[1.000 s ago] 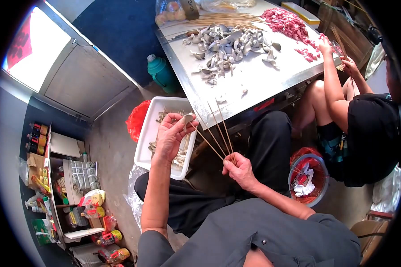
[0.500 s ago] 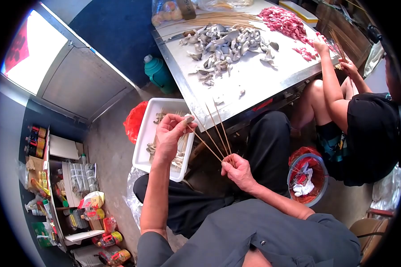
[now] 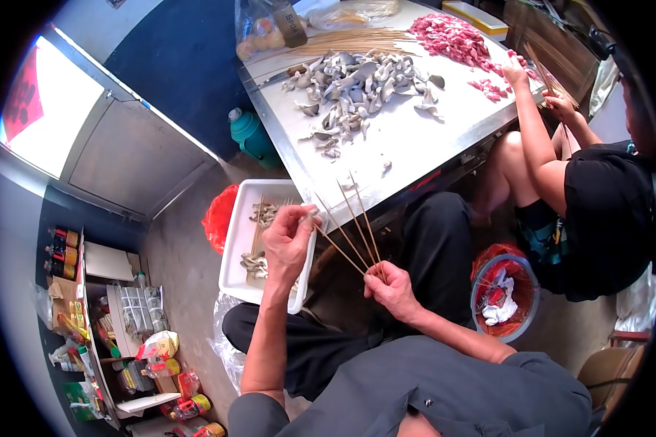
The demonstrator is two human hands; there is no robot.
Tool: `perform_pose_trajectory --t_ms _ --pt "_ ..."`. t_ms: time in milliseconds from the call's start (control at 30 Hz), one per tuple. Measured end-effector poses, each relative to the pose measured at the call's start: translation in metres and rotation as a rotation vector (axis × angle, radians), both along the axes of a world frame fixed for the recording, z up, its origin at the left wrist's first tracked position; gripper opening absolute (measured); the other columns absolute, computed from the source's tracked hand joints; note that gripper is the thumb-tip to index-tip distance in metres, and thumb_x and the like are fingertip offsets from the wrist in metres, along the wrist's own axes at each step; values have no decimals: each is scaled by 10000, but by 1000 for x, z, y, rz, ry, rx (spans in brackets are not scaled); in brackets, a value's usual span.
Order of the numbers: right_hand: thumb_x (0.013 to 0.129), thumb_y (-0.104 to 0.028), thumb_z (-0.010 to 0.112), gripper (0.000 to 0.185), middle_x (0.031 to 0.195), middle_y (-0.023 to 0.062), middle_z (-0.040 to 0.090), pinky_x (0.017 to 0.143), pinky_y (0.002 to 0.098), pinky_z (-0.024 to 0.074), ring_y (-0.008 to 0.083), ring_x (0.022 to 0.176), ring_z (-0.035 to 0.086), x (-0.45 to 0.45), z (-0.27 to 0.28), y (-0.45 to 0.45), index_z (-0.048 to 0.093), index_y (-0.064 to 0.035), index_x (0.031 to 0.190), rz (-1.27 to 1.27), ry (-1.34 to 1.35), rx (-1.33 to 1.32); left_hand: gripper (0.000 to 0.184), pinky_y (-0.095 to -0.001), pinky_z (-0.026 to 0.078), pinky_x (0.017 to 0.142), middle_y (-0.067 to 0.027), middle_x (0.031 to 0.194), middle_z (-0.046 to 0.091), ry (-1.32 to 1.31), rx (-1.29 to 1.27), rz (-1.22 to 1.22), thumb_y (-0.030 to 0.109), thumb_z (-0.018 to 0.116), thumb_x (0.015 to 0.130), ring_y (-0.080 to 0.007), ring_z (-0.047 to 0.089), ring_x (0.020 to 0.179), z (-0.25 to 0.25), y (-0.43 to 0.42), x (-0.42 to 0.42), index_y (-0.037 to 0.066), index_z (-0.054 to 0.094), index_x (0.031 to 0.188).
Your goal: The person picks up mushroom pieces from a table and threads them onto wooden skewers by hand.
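My left hand [image 3: 289, 239] pinches a small grey-white mushroom piece [image 3: 313, 216] at the tip of one bamboo skewer. Closed around the lower ends of several fanned-out bamboo skewers [image 3: 358, 226] is my right hand [image 3: 391, 285]. The other skewers point up toward the table with bare tips. Beneath my left hand, a white tray [image 3: 230, 273] holds skewered mushrooms [image 3: 254, 264], partly hidden by that hand and forearm. A heap of torn grey mushrooms [image 3: 357, 91] lies on the table [image 3: 415, 149] in front of me.
Loose bamboo skewers [image 3: 342, 42] and a pile of diced red meat [image 3: 452, 38] lie farther back. At the right, a co-worker [image 3: 598, 211] handles meat and skewers. A lined bin [image 3: 523, 320] stands by my right knee, a teal flask [image 3: 252, 137] beside the table, crowded shelves [image 3: 98, 306] at left.
The view has tilted slightly, so the table and tray sit a little differently. My left fingers have turned around the mushroom piece at the skewer tip; my right hand keeps its grip.
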State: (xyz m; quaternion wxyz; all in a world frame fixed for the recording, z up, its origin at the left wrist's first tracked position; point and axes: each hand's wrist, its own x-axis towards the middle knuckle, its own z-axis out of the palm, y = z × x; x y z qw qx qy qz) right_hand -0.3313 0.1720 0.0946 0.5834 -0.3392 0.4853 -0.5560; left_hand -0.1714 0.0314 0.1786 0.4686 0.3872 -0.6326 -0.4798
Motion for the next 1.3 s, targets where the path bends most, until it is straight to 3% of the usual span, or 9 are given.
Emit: perform_pose_trajectory --t_ms 67,100,267,500,567,667,833,1000,1300 --pt "921 -123 584 109 650 5 599 469 177 350 24 508 459 -3 1 1 561 -20 893 -16 -20 8 109 -243 506 716 -89 945 683 -219 1 -119 45 593 901 -111 631 785 3 3 -2 -12 625 988" --pt "919 -124 588 108 648 -2 595 481 181 361 24 520 465 -4 1 0 568 -21 894 -25 -36 17 171 -246 494 798 -80 1013 680 -369 -96 -191 33 584 902 -123 634 886 6 2 0 5 627 1065" --pt "922 -123 584 105 649 0 595 472 174 354 20 508 455 -13 10 -7 561 -22 902 -66 -94 -17 203 -248 494 769 -57 965 681 -572 -67 -529 28 554 885 -105 626 869 41 -23 -11 1 645 1064" --pt "930 -117 572 100 655 -3 594 470 170 340 12 501 428 -22 15 -18 554 -23 900 -126 -155 -32 216 -247 463 634 -54 733 653 -470 -101 42 209 633 845 -120 613 670 30 -141 -65 5 667 910" --pt "930 -117 571 100 657 -3 594 472 169 339 11 503 428 -24 16 -18 554 -23 901 -132 -161 -31 273 -329 489 676 -121 752 665 -719 -273 187 287 640 769 -240 644 720 14 -168 -77 26 663 846" --pt "929 -120 572 103 657 -3 593 475 167 337 11 505 428 -25 14 -12 555 -22 904 -145 -150 -21 306 -373 484 685 -137 767 666 -805 -367 238 330 642 721 -294 637 724 -5 -183 -87 36 653 802" --pt "928 -120 575 103 652 -4 590 465 170 332 11 498 424 -27 8 -8 554 -22 907 -168 -143 -4 222 -318 477 638 -84 709 647 -664 -257 180 235 672 698 -193 613 664 0 -171 -87 42 655 807" --pt "926 -118 575 102 653 -1 591 459 172 330 14 493 418 -26 5 -9 554 -20 907 -165 -167 -4 203 -242 459 585 -18 692 625 -288 -206 97 144 702 749 -82 558 627 6 -167 -71 7 677 897" --pt "928 -117 571 102 655 2 590 464 175 330 17 496 418 -21 5 -5 557 -18 909 -162 -144 -12 182 -226 502 560 -51 794 642 -358 -88 5 72 625 826 -118 642 658 11 -152 -60 -16 651 983"
